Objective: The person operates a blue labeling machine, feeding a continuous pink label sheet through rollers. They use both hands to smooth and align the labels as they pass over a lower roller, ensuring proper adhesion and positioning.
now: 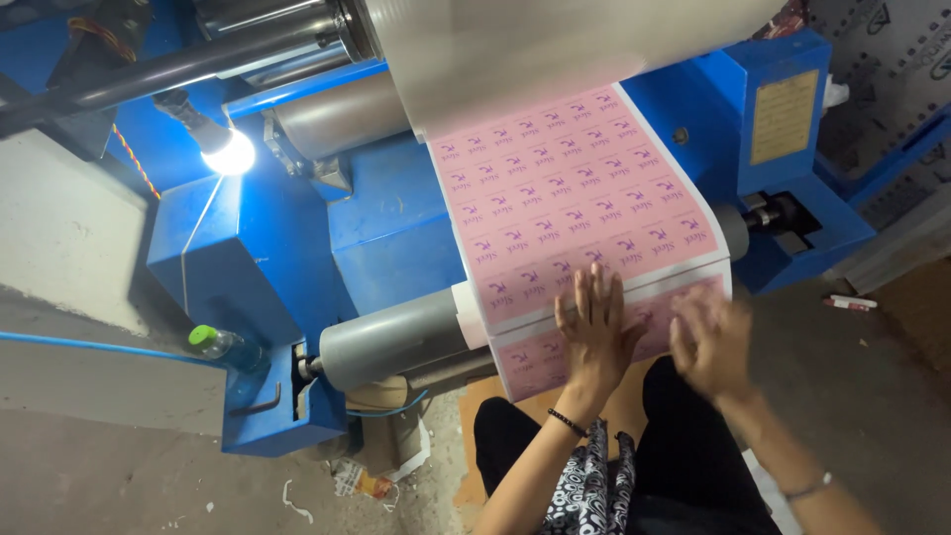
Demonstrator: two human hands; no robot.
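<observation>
A pink printed label sheet [575, 188] runs down from a large upper roll over a grey roller [396, 337] on a blue machine. My left hand [594, 332] lies flat, fingers spread, on the part of the sheet that hangs below the roller. My right hand [708, 342] is blurred with motion just right of it, palm against the sheet's lower right edge. Neither hand grips anything.
A lit bulb [230, 154] glares at the machine's left. A green-capped plastic bottle [220, 345] sits on the blue frame [248, 258]. Cardboard [505, 406] lies on the floor under the sheet, and a pen-like object [850, 302] lies at the right. My dark-trousered knees are below.
</observation>
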